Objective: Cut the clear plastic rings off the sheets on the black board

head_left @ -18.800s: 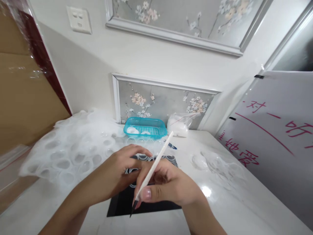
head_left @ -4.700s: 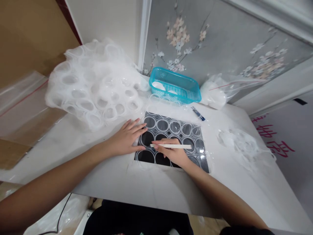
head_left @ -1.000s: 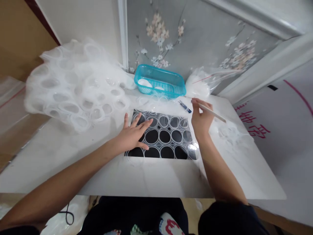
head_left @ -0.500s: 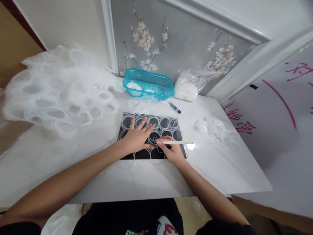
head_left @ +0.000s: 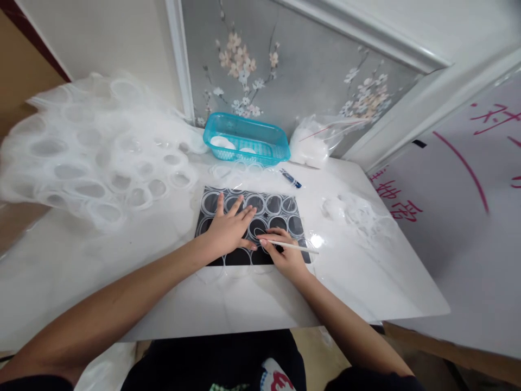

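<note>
My left hand [head_left: 228, 228] lies flat with fingers spread on a clear plastic sheet of round rings [head_left: 280, 213] that covers a black mat [head_left: 228, 259] on the white table. My right hand [head_left: 285, 256] is closed on a thin white stick [head_left: 296, 247], held nearly level with its dark tip at a ring beside my left fingertips. Both hands rest on the near half of the mat.
A teal basket [head_left: 246, 142] with white round pieces stands at the wall behind the mat. A big heap of punched clear sheets [head_left: 97, 157] fills the left. A blue pen [head_left: 291, 178], a plastic bag [head_left: 315, 144], clear scraps [head_left: 358, 214] and a whiteboard [head_left: 459, 217] lie right.
One second ago my right hand held the stick up near the basket; it has come down to the mat beside my left hand. The left hand stayed flat on the sheet.
</note>
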A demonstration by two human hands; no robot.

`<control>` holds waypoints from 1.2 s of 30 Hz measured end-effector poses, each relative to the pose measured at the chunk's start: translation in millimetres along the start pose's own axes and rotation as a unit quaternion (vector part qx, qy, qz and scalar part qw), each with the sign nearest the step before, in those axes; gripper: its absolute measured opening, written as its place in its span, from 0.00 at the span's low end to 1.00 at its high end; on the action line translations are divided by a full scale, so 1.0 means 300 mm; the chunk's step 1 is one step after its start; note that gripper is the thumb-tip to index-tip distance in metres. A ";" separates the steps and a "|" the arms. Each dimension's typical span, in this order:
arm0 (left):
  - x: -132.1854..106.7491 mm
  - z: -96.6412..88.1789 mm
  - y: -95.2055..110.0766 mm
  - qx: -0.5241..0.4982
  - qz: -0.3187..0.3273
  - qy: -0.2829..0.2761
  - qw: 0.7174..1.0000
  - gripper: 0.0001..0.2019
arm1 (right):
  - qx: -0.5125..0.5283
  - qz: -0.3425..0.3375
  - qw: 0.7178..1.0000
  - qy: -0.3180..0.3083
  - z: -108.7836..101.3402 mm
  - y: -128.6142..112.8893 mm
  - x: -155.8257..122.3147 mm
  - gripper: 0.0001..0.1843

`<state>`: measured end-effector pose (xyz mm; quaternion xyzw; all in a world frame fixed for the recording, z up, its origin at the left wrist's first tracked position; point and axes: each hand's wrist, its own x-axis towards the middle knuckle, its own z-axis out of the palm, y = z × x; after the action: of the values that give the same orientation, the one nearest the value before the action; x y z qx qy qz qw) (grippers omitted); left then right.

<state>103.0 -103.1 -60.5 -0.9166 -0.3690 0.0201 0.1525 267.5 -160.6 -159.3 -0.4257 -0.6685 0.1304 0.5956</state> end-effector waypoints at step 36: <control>0.004 0.009 -0.003 0.025 -0.001 0.004 1.000 0.45 | -0.244 -0.185 0.952 -0.019 0.038 -0.018 -0.042 0.11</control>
<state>102.9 -101.0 -62.9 -0.9122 -0.3686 0.0254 0.1774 254.1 -169.1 -167.2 -0.4247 -0.7581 -0.1414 0.4743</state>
